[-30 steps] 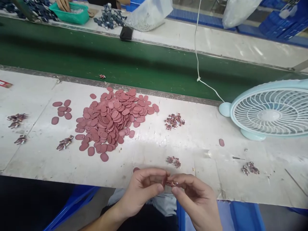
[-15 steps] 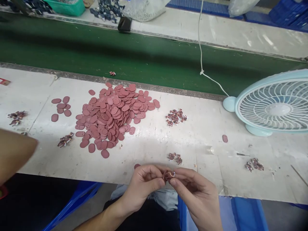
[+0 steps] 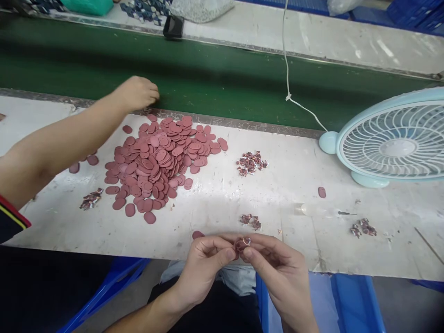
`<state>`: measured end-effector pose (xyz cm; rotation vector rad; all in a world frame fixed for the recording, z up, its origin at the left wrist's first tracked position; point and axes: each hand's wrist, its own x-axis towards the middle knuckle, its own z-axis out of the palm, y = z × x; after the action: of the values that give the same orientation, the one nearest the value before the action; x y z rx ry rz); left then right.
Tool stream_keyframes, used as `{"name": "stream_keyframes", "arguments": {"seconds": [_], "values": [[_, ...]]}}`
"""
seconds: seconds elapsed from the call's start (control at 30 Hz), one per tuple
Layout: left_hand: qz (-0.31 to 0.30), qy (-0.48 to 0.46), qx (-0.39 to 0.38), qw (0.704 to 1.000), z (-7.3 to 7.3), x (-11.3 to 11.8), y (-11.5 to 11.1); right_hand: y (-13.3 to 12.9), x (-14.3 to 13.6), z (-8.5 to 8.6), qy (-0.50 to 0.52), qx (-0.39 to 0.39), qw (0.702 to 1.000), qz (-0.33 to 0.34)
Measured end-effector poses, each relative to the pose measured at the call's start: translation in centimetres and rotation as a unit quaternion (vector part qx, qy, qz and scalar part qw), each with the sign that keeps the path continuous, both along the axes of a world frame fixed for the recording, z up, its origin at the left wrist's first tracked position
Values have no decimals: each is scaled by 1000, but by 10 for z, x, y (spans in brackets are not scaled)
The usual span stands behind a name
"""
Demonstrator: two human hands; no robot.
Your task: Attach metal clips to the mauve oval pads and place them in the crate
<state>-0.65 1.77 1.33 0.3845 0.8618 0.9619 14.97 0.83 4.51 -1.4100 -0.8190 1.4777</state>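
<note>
Bimanual pinch at the near edge of the desk [image 3: 211,210]. The left hand [image 3: 204,259] and the right hand [image 3: 277,263] meet fingertip to fingertip, the fingers of both closed on one small maroon piece [image 3: 243,243] with a pale, orange-tinged loop; its finer structure is too small and too covered to resolve. The piece appears to be held just above the desk's near edge. Judged by its slight size, it should be very light and somewhat flexible — easily bent or dropped — and is best taken by its outer rim between thumb tip and forefinger, clear of the loop. A single maroon oval disc [image 3: 198,234] lies beside the left hand; a small cluster of brown-and-white pieces [image 3: 250,221] lies just beyond the right. Farther in, toward the desk's far edge, are a heap of oval discs [image 3: 156,162] and a larger cluster of similar pieces [image 3: 251,163]. A co-worker's hand [image 3: 140,94], fingers curled, is over the green belt [image 3: 225,101] beyond that edge; whether it grips anything cannot be told.
</note>
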Motion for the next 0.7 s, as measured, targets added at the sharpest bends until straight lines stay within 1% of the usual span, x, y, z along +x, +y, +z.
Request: {"name": "stream_keyframes", "arguments": {"seconds": [0.17,0.3,0.53,0.7], "values": [[17,-3,-7,1000,3,3,-3,-5,-5,-1,-29,18,999,-25],[25,-4,-3,1000,2,4,-4,-6,-10,-3,-37,39,998,-42],[24,11,-1,1000,-1,3,-3,-4,-12,-9,-8,12,999,-49],[31,18,8,999,-1,4,-6,-8,-14,-11,6,12,998,-67]]}}
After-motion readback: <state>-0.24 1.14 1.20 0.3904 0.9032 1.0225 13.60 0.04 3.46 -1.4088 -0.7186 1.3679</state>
